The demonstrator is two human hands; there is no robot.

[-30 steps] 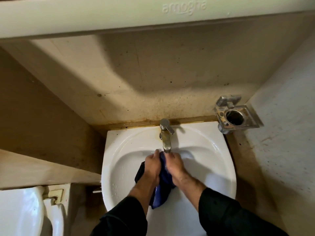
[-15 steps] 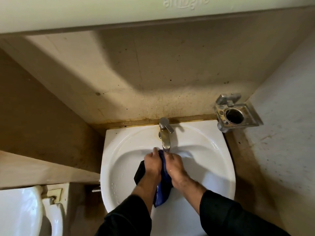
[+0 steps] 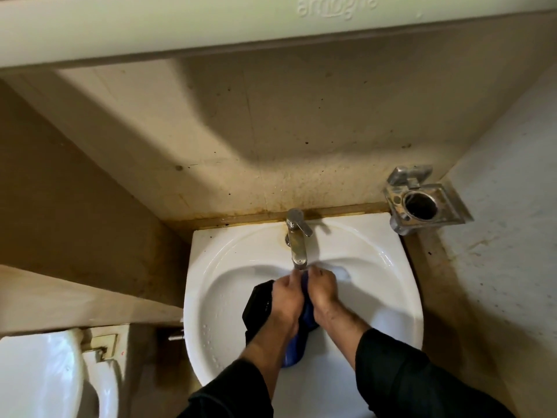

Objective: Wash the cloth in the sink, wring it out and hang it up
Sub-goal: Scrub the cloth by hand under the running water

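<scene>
At the far left, low in the view, sits a white toilet seat (image 3: pixel 39 375) with a cream hinge bracket (image 3: pixel 102 345) beside it, and a beige ledge (image 3: pixel 75 300) runs above them toward the basin. A small metal stub (image 3: pixel 175 336) pokes out just left of the white sink (image 3: pixel 211 267).

Inside the bowl, the left hand (image 3: pixel 286 297) curls its fingers round the cloth (image 3: pixel 301 336) — a dark piece, black where it bulges out on the left of the hand, blue where it hangs down between the two forearms toward the front of the basin. It looks bunched and wet, pressed between both palms, with only a narrow blue strip showing between them. The right hand (image 3: pixel 324 289) grips the same bundle from the other side, fingers closed over it, knuckles up. Both sets of fingertips lie just under the spout of the chrome tap (image 3: pixel 297 236), whose lever points right; whether water runs I cannot tell. Black sleeves (image 3: pixel 407 372) cover both forearms and hide the sink's front edge.

Behind the tap, a stained beige wall (image 3: pixel 271 131) meets a grimy seam. To the right, a metal holder (image 3: pixel 422 203) with a round hole is fixed in the corner — well apart from the hands. A pale shelf (image 3: pixel 211 22) crosses overhead.
</scene>
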